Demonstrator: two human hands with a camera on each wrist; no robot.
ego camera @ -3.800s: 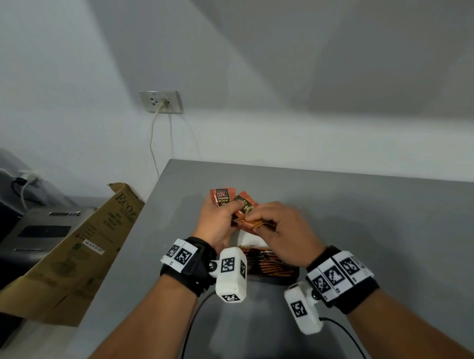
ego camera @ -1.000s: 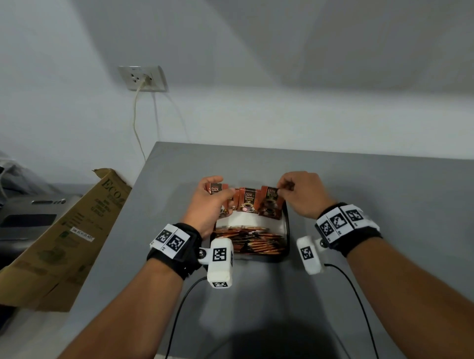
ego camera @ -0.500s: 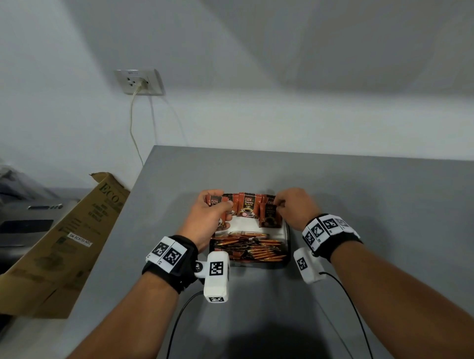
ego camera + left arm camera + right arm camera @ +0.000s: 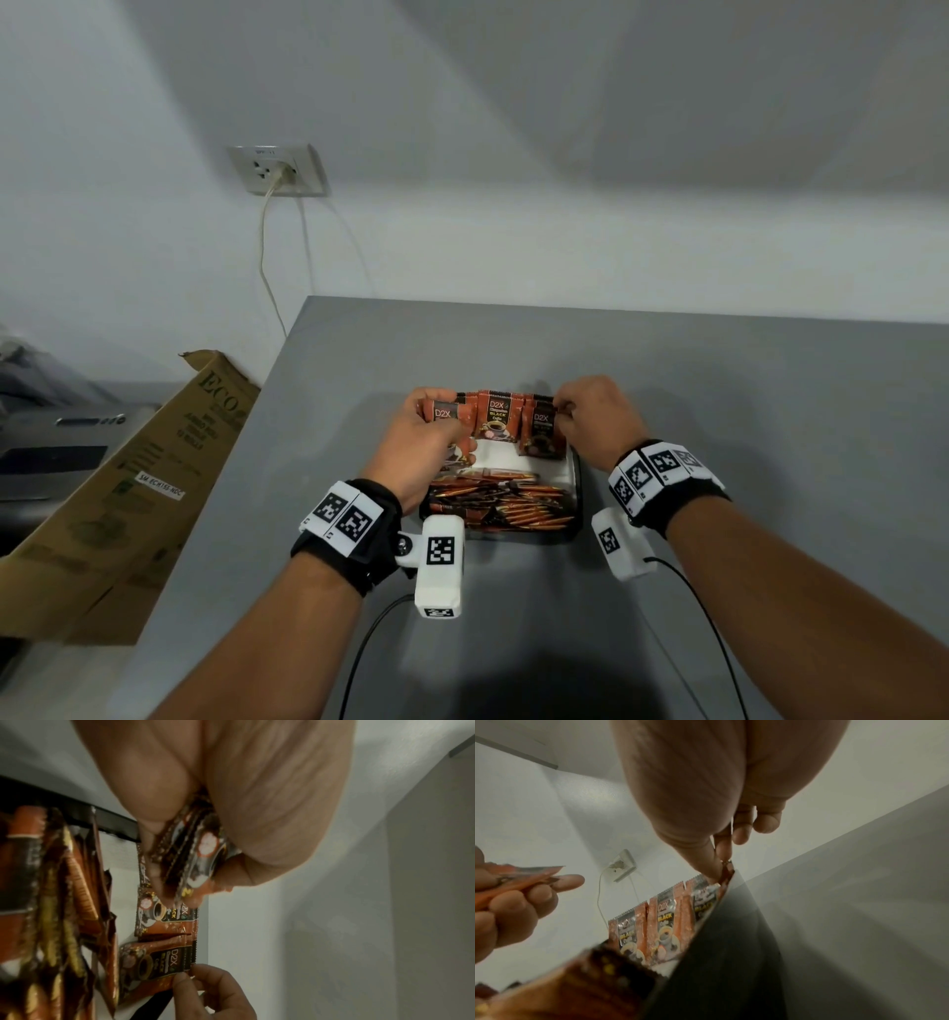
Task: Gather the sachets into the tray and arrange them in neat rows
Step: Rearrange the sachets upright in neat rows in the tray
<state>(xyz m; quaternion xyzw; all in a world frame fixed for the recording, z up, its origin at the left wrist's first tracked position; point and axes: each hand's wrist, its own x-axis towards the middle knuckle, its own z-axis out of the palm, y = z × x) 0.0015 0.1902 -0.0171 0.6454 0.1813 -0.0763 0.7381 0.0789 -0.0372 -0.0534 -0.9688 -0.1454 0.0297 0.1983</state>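
Note:
A black tray (image 4: 577,493) lined in white sits on the grey table, with several thin orange stick sachets (image 4: 506,506) piled in its near half. Along its far edge stand square orange D2X coffee sachets (image 4: 494,421) in a row. My left hand (image 4: 429,442) grips a small stack of these sachets (image 4: 195,850) over the tray's far left corner. My right hand (image 4: 590,416) pinches the top corner of the rightmost standing sachet (image 4: 542,429), thumb and forefinger closed on its edge (image 4: 725,870).
A cardboard box (image 4: 128,493) leans off the table's left edge, beside a grey device (image 4: 56,442). A wall socket (image 4: 277,169) with a cable hangs behind. Bare grey tabletop (image 4: 770,411) spreads to the right and in front of the tray.
Both hands came apart from one bundle of sachets and lowered them to the tray's far edge, where the sachets now stand in a row. In the last half second little has moved.

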